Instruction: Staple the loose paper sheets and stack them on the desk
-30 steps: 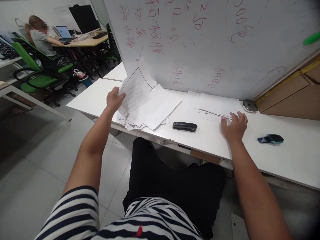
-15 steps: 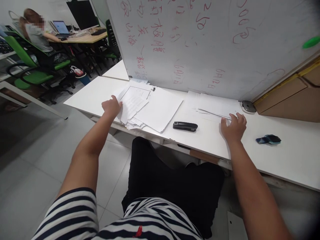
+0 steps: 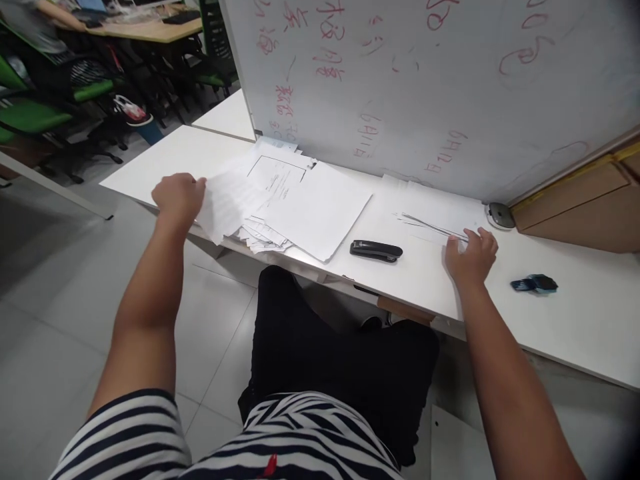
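Observation:
My left hand (image 3: 180,198) is closed on the edge of a printed sheet of paper (image 3: 230,200), holding it at the left of the desk. Beside that sheet lie a bordered printed page (image 3: 280,175), a blank white sheet (image 3: 320,207) and a pile of loose papers (image 3: 263,235). My right hand (image 3: 471,257) rests with fingers apart on the lower right of a pale sheet (image 3: 430,198). Thin dark lines (image 3: 430,225) run under its fingertips; I cannot tell whether they are drawn or an object. A black stapler (image 3: 376,251) lies between my hands.
A whiteboard (image 3: 400,87) with red writing stands along the desk's (image 3: 595,313) back edge. To the right are a dark wristwatch (image 3: 536,284), a small grey device (image 3: 499,215) and a cardboard box (image 3: 575,200). Behind at left, a person (image 3: 40,30) sits near green chairs (image 3: 35,119).
My left hand has drawn the printed sheet leftward, uncovering more of the bordered page. My right hand stays nearly in place. The view has tilted down.

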`<act>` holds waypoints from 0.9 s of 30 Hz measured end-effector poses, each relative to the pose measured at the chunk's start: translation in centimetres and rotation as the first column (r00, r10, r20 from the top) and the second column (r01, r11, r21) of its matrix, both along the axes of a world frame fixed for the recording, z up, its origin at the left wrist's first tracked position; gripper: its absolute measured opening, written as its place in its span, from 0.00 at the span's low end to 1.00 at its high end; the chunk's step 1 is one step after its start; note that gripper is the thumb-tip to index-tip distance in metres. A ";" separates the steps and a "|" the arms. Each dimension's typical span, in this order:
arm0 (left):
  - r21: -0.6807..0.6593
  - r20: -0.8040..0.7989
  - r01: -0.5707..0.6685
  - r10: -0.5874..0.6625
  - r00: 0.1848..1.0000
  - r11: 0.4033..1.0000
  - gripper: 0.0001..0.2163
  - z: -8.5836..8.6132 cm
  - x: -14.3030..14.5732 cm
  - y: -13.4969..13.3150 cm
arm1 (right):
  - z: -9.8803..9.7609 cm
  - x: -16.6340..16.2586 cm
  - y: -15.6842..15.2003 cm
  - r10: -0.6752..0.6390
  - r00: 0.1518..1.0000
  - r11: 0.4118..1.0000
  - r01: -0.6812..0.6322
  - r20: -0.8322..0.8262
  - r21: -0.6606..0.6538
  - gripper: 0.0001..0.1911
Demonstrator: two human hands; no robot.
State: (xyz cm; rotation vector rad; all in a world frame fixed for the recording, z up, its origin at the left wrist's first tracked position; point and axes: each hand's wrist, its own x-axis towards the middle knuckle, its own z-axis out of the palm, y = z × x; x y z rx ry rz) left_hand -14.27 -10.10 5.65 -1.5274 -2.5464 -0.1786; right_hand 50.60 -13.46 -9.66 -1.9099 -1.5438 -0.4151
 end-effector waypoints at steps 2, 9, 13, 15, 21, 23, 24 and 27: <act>0.115 0.042 -0.063 0.059 0.997 0.991 0.24 0.2 -2.2 0.3 | 0.1 -0.1 0.0 -0.004 1.000 1.000 0.004 -0.012 -0.024 0.26; 0.198 0.205 -0.366 0.327 0.923 0.909 0.21 -4.1 -8.5 1.3 | -0.5 0.4 0.5 -0.021 1.000 0.999 0.021 0.021 0.024 0.25; 0.201 0.293 -0.442 0.377 0.879 0.874 0.21 -6.8 -10.0 0.9 | -0.1 0.3 0.3 0.000 0.998 0.999 -0.002 0.059 0.038 0.22; 0.209 0.328 -0.409 0.330 0.885 0.888 0.21 -7.3 -10.0 0.5 | 1.1 -0.6 -0.1 0.022 0.997 0.999 -0.025 0.072 0.047 0.20; 0.236 0.127 -0.069 0.039 0.991 0.969 0.30 -6.2 -6.1 -0.7 | 6.6 -11.4 -3.6 0.315 0.948 0.949 -0.316 0.042 0.000 0.22; 0.174 0.024 0.186 -0.193 0.981 0.967 0.30 -5.6 -3.7 -1.0 | 7.6 -16.8 -5.4 0.523 0.852 0.838 -0.508 0.031 -0.199 0.25; 0.095 0.012 0.334 -0.336 0.942 0.938 0.30 -5.5 -2.4 -1.1 | 7.8 -19.5 -6.2 0.587 0.808 0.783 -0.550 0.052 -0.291 0.26; -0.139 0.067 0.635 -0.633 0.771 0.760 0.29 -5.8 1.3 -1.6 | 7.0 -25.8 -7.8 0.672 0.731 0.680 -0.549 0.115 -0.486 0.32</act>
